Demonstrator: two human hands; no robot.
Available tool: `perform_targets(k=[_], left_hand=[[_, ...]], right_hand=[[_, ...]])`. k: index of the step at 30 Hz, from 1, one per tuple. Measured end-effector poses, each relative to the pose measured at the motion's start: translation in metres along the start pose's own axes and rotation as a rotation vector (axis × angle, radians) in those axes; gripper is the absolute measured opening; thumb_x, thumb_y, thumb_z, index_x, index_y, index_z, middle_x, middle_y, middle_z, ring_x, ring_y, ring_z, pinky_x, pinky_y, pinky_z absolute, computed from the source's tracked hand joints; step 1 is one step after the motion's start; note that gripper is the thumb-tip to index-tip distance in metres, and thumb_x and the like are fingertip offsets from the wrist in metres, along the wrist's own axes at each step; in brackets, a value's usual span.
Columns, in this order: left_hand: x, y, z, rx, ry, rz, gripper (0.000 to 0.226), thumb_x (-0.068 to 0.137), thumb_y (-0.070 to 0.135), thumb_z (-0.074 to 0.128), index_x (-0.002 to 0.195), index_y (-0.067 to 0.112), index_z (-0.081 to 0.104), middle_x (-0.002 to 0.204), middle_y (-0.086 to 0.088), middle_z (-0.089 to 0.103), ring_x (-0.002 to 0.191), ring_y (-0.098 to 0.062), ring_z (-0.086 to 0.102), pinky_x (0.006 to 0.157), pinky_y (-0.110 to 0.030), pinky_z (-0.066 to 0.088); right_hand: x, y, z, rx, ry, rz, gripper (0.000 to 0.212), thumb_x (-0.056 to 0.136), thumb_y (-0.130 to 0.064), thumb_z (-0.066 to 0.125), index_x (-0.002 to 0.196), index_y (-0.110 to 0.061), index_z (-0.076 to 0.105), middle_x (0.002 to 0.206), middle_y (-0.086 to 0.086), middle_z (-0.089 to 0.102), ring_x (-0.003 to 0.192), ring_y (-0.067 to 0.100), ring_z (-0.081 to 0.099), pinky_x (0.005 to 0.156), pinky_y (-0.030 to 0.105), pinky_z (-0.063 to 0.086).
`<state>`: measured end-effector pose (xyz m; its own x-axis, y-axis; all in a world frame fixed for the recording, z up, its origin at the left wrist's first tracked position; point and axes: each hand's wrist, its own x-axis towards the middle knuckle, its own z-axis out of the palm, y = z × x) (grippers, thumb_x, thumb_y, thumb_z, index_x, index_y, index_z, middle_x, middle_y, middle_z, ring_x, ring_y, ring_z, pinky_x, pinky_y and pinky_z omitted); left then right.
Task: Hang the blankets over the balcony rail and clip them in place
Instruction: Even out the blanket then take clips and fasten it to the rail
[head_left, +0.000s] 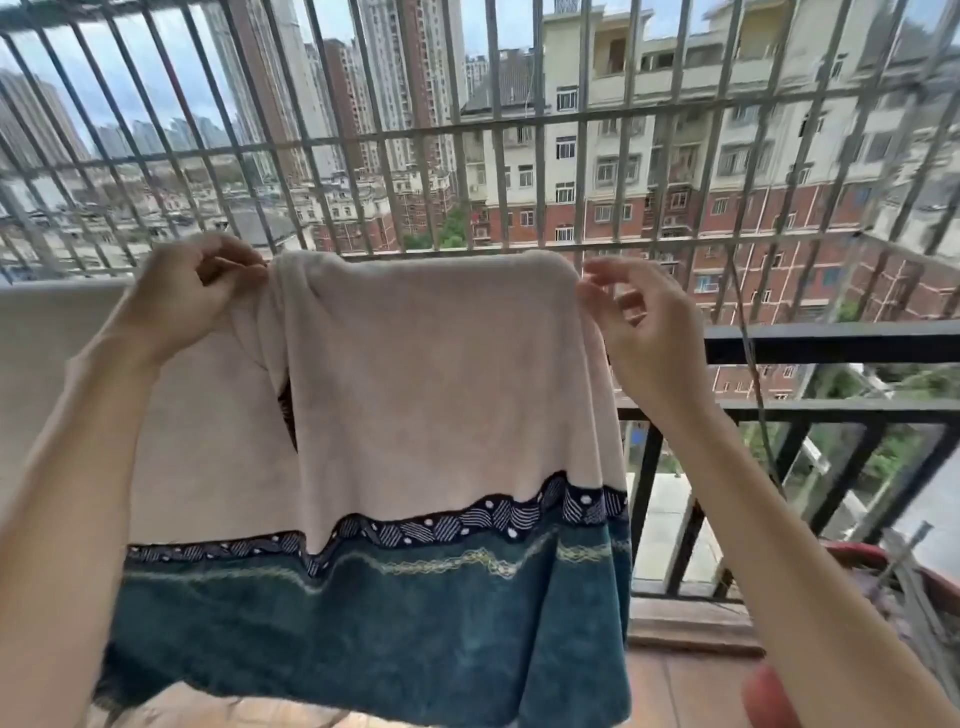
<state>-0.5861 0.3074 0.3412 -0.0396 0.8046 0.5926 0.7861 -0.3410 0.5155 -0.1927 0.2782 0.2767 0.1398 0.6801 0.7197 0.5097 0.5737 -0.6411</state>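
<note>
Because the blanket (436, 374) has to fall evenly on both sides of the balcony rail (831, 343), the person holds it up by its top edge, spread wide between the two hands. The left hand (197, 291) is narrow, with finger and thumb pinching the upper left corner, where the cloth bunches into a small fold. The right hand (644, 327) is at the upper right corner with its fingers loosely curled and its thumb against the edge. Whether it actually grips the cloth there cannot be told.

The blanket hangs on the near side of the rail, cream above and teal below, with a dark patterned band (467, 519) running across between them. Its top edge sits level and taut, which probably serves to line it up before it is draped over.

To the left, more cream cloth (52, 364) lies flat along the rail line. It may be the same blanket or one already hung.

The bare black rail shows to the right, and beyond it stands a metal grille (540, 124). A red pot (857, 553) sits low on the right. No clips are visible, so the clipping step appears not yet begun.
</note>
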Motion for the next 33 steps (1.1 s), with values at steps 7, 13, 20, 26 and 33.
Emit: perform_targets(k=[7, 13, 20, 26, 33], left_hand=[[0.015, -0.006, 0.011, 0.118, 0.032, 0.135, 0.02, 0.096, 0.012, 0.057, 0.103, -0.003, 0.067, 0.094, -0.014, 0.064, 0.068, 0.007, 0.053, 0.068, -0.009, 0.039], [0.023, -0.045, -0.005, 0.093, 0.129, 0.17, 0.012, 0.095, 0.009, 0.058, 0.093, 0.001, 0.066, 0.086, 0.002, 0.055, 0.082, -0.01, 0.05, 0.067, -0.008, 0.033], [0.042, -0.168, -0.081, 0.076, 0.147, 0.11, 0.008, 0.095, 0.009, 0.056, 0.091, 0.006, 0.062, 0.094, -0.009, 0.065, 0.084, -0.018, 0.057, 0.072, -0.017, 0.034], [0.046, -0.219, -0.128, 0.047, 0.157, 0.204, 0.006, 0.092, 0.012, 0.062, 0.087, 0.011, 0.064, 0.089, -0.005, 0.065, 0.084, -0.018, 0.058, 0.073, -0.021, 0.036], [0.038, -0.283, -0.185, -0.01, 0.063, 0.203, 0.005, 0.088, 0.004, 0.067, 0.092, 0.005, 0.069, 0.09, -0.009, 0.072, 0.087, -0.012, 0.067, 0.084, -0.027, 0.054]], right_hand=[[0.014, -0.08, 0.051, -0.169, -0.129, -0.244, 0.026, 0.09, -0.028, 0.064, 0.113, -0.017, 0.067, 0.111, -0.004, 0.064, 0.099, 0.006, 0.056, 0.09, 0.012, 0.043], [0.016, -0.144, 0.171, -0.284, -0.308, -0.339, 0.034, 0.089, -0.009, 0.065, 0.122, -0.011, 0.062, 0.121, 0.001, 0.062, 0.111, 0.013, 0.058, 0.097, 0.022, 0.048], [0.012, -0.194, 0.284, -0.394, -0.392, -0.249, 0.03, 0.091, -0.015, 0.062, 0.12, -0.009, 0.062, 0.119, 0.01, 0.065, 0.107, 0.021, 0.061, 0.098, 0.039, 0.049], [0.008, -0.219, 0.352, -0.498, -0.383, -0.259, 0.015, 0.091, -0.029, 0.059, 0.1, -0.019, 0.067, 0.096, 0.001, 0.065, 0.095, 0.023, 0.058, 0.091, 0.045, 0.044], [0.01, -0.247, 0.396, -0.314, -0.368, -0.275, 0.041, 0.091, -0.039, 0.046, 0.112, -0.013, 0.068, 0.105, 0.005, 0.069, 0.099, 0.023, 0.062, 0.089, 0.04, 0.05]])
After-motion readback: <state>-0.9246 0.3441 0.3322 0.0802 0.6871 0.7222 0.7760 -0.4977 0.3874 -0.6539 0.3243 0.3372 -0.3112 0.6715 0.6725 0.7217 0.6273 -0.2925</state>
